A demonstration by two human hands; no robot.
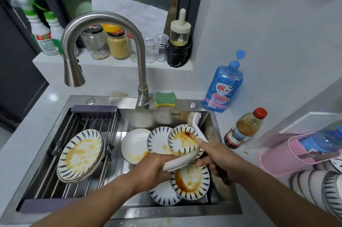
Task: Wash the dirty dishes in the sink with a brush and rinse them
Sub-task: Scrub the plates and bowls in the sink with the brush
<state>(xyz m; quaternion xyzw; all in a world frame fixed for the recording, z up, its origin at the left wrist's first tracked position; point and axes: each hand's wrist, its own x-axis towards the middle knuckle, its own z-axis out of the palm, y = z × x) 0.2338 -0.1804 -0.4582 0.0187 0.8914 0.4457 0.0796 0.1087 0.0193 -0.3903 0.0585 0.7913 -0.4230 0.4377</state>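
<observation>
Now holding in the left hand point(153, 169) a white round ceramic plate with blue dashes round the rim point(177, 164), with fingers curled under its near edge. Tilted almost edge-on above the steel sink point(129, 210).

Gripping in the right hand point(220, 160) the white long-handled plastic brush point(199, 134). Runs lengthwise from that hand up and away toward the sink's back wall, with the bristle head well beyond the held plate and turned off it. Sits just right of the plate's raised edge, so probably calls for drawing the brush head back and down onto the plate's face.

Counting dishes:
- one in hand;
- five loose in the basin: one plain white bowl point(136, 145) and four dash-rimmed plates, two of them heavily stained brown;
- a stack of at least two stained plates point(79, 154) on the wire rack point(88, 125) at left.

Also one brush and one curved steel tap point(103, 28), showing no water.
</observation>
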